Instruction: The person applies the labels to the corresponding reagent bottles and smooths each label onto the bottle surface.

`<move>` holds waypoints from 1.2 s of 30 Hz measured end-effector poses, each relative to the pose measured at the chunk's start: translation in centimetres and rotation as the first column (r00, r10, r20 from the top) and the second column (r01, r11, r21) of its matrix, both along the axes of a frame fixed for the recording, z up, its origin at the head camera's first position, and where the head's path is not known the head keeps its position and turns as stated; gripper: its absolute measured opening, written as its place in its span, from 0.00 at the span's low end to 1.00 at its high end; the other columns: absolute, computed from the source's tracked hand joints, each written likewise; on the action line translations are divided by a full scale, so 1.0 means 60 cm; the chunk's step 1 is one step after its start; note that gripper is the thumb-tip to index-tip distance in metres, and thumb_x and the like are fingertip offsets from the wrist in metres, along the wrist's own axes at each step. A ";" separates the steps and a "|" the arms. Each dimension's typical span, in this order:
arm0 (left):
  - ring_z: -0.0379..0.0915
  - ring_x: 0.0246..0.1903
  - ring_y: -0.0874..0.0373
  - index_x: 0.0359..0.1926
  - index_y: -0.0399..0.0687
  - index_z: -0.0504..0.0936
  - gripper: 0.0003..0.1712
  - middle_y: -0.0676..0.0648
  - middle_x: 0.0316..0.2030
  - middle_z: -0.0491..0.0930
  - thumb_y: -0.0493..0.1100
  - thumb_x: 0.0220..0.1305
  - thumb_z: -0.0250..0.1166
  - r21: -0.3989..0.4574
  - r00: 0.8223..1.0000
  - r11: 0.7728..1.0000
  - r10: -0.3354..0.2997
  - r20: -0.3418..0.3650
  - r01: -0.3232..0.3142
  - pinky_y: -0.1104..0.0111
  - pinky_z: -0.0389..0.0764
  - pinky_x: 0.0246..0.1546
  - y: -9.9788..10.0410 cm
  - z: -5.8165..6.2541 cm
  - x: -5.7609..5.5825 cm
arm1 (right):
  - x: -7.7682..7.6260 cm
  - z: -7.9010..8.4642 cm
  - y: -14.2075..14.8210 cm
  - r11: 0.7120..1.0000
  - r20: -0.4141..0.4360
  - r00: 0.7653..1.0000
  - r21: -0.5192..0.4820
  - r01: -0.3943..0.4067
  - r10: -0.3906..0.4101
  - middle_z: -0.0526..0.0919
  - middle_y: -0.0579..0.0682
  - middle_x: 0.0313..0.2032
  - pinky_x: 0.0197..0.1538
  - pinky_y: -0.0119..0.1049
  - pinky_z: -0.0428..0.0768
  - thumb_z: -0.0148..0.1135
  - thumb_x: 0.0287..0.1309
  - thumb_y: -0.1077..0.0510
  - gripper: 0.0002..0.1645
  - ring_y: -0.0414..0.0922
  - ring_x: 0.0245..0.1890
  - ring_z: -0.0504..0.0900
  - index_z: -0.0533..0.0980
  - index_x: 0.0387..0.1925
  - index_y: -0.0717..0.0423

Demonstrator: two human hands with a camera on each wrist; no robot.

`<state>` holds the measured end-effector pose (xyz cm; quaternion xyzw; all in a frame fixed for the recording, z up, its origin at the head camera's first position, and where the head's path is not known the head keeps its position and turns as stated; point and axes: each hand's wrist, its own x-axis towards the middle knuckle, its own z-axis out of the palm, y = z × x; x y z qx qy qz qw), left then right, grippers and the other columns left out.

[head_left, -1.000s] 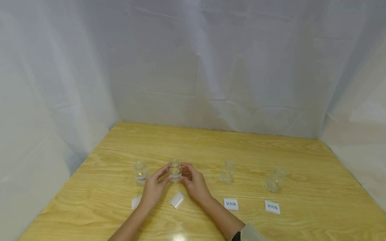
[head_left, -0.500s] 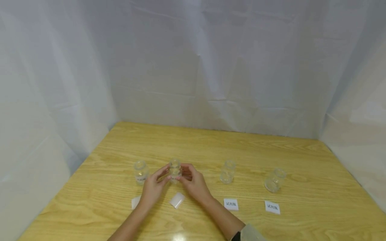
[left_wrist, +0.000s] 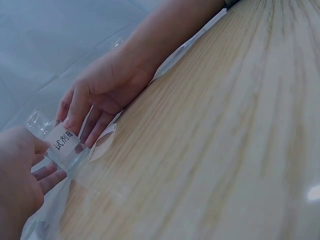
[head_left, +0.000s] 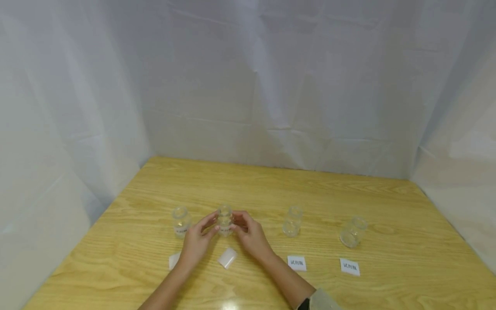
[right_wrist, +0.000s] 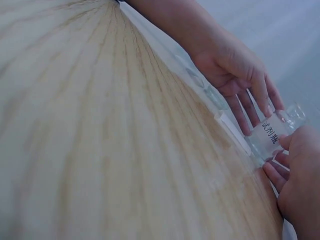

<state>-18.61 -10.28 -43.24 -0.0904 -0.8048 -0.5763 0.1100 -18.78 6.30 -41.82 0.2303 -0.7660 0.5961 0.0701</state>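
A small clear glass reagent bottle (head_left: 225, 218) stands upright between my two hands, and a white handwritten label (left_wrist: 63, 141) lies on its near side. My left hand (head_left: 197, 243) holds the bottle from the left, its thumb at the label's edge. From the right, my right hand (head_left: 251, 238) grips the same bottle, with its thumb (right_wrist: 286, 142) at the label's other edge and its fingers curled round behind. A whitish, glossy slip (head_left: 227, 258) lies on the table just in front of the bottle.
Left of my hands stands another labelled glass bottle (head_left: 181, 221); a pale slip (head_left: 175, 260) before it is partly covered by my left wrist. To the right are two unlabelled bottles, one nearer (head_left: 292, 221) and one farther (head_left: 353, 231), each behind a written label (head_left: 296, 262).
My right thumb moved left across the label, then back to its right edge, so the writing shows more now. The bottle and my left hand have hardly moved.
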 end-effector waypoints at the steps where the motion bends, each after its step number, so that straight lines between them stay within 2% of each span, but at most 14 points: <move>1: 0.70 0.51 0.40 0.55 0.33 0.72 0.23 0.33 0.51 0.73 0.28 0.56 0.62 -0.002 1.000 1.000 -0.001 -0.002 0.001 0.58 0.74 0.47 0.001 0.000 0.000 | 0.000 0.000 0.000 1.000 0.003 1.000 -0.001 0.000 0.000 0.76 0.65 0.46 0.49 0.42 0.75 0.54 0.57 0.73 0.17 0.58 0.46 0.76 0.68 0.50 0.73; 6: 0.70 0.50 0.39 0.55 0.31 0.71 0.26 0.32 0.52 0.72 0.24 0.52 0.63 -0.002 0.999 1.000 -0.020 -0.041 0.019 0.61 0.75 0.45 0.004 -0.003 -0.003 | 0.002 0.004 -0.002 1.000 0.039 0.999 -0.025 -0.016 0.017 0.74 0.67 0.47 0.50 0.48 0.74 0.53 0.53 0.77 0.21 0.60 0.47 0.75 0.66 0.51 0.74; 11: 0.70 0.50 0.40 0.55 0.32 0.70 0.30 0.33 0.52 0.72 0.21 0.48 0.65 0.003 0.998 1.000 -0.022 -0.067 0.023 0.66 0.77 0.42 0.009 -0.010 -0.003 | 0.002 0.001 -0.004 0.999 0.063 0.997 -0.026 -0.037 0.038 0.74 0.67 0.46 0.49 0.48 0.75 0.60 0.51 0.74 0.25 0.60 0.46 0.75 0.64 0.52 0.72; 18: 0.70 0.49 0.42 0.56 0.34 0.70 0.32 0.35 0.52 0.71 0.23 0.47 0.66 0.008 0.998 1.000 -0.022 -0.058 0.023 0.66 0.77 0.44 0.012 -0.012 -0.005 | -0.028 -0.049 -0.003 1.000 0.033 0.999 0.024 -0.010 0.009 0.75 0.61 0.47 0.47 0.37 0.77 0.64 0.51 0.68 0.29 0.53 0.45 0.77 0.65 0.54 0.65; 22: 0.70 0.49 0.42 0.55 0.34 0.71 0.31 0.35 0.52 0.72 0.23 0.47 0.67 0.009 0.998 1.000 -0.022 -0.061 0.023 0.66 0.77 0.44 0.012 -0.014 -0.006 | -0.031 -0.056 -0.002 0.999 0.003 1.000 0.039 -0.006 0.006 0.74 0.60 0.49 0.48 0.35 0.76 0.62 0.53 0.67 0.27 0.52 0.46 0.77 0.65 0.55 0.65; 25: 0.71 0.48 0.42 0.54 0.34 0.71 0.30 0.35 0.51 0.72 0.23 0.47 0.66 0.000 0.996 1.000 -0.025 -0.081 0.025 0.65 0.77 0.43 0.010 -0.015 -0.005 | -0.028 -0.053 -0.002 0.999 -0.021 1.000 0.045 -0.004 0.005 0.75 0.61 0.48 0.48 0.36 0.76 0.60 0.54 0.69 0.26 0.54 0.45 0.77 0.64 0.55 0.67; 29: 0.71 0.48 0.42 0.53 0.33 0.72 0.27 0.35 0.52 0.73 0.22 0.50 0.64 -0.004 0.993 0.999 -0.038 -0.112 0.038 0.63 0.77 0.43 0.007 -0.015 -0.003 | -0.012 -0.026 -0.003 0.999 -0.057 0.998 0.047 -0.006 0.008 0.75 0.65 0.46 0.46 0.41 0.77 0.57 0.54 0.74 0.23 0.58 0.44 0.77 0.65 0.52 0.71; 32: 0.71 0.49 0.42 0.53 0.34 0.72 0.24 0.36 0.53 0.72 0.23 0.53 0.61 0.001 0.993 0.999 -0.047 -0.111 0.047 0.61 0.77 0.44 0.004 -0.013 -0.001 | 0.000 -0.005 -0.004 0.999 -0.054 0.999 0.049 -0.003 0.005 0.75 0.66 0.45 0.46 0.42 0.77 0.55 0.54 0.77 0.21 0.60 0.44 0.77 0.65 0.51 0.72; 36: 0.70 0.50 0.42 0.54 0.35 0.72 0.23 0.36 0.54 0.72 0.24 0.56 0.59 -0.006 0.995 0.999 -0.043 -0.094 0.043 0.60 0.76 0.45 0.002 -0.009 0.001 | 0.003 0.001 -0.005 0.998 -0.027 1.000 0.056 0.007 -0.006 0.75 0.66 0.46 0.46 0.43 0.77 0.54 0.54 0.76 0.21 0.58 0.44 0.77 0.65 0.51 0.72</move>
